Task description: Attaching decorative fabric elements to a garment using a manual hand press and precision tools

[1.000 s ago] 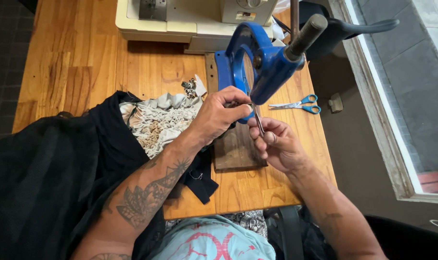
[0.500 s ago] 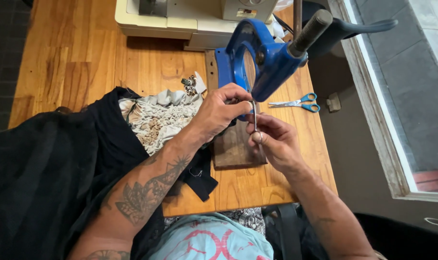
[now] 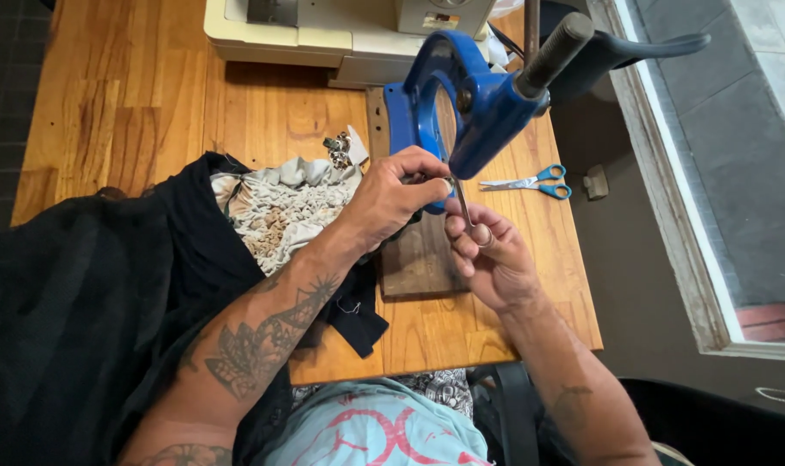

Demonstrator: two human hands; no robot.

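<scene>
A blue press [image 3: 461, 103] stands on a wooden block [image 3: 418, 263] near the far right part of the bench [image 3: 133, 95], its black handle [image 3: 554, 53] slanting up to the right. Both hands meet right under the head of the press. The left hand [image 3: 397, 197] reaches in from the left, fingers curled shut, pinching a small metal piece [image 3: 448, 184] against the lower edge of the press. The right hand [image 3: 487, 259] sits just below and to the right, fingers bent, its fingertips closed on a thin metal rod [image 3: 461, 205] that runs from the press down to the thumb; a small ring-like part [image 3: 482, 235] lies at the fingertips. What exactly the left hand pinches is too small to tell.

Black cloth [image 3: 90, 293] covers the near left side of the bench and the lap, under the left forearm. A pale patterned cloth [image 3: 280, 207] lies bunched just left of the left hand. Blue-handled scissors [image 3: 535, 182] lie on the bench right of the press, apart from both hands. A cream sewing machine [image 3: 340, 30] stands at the far edge behind the press
</scene>
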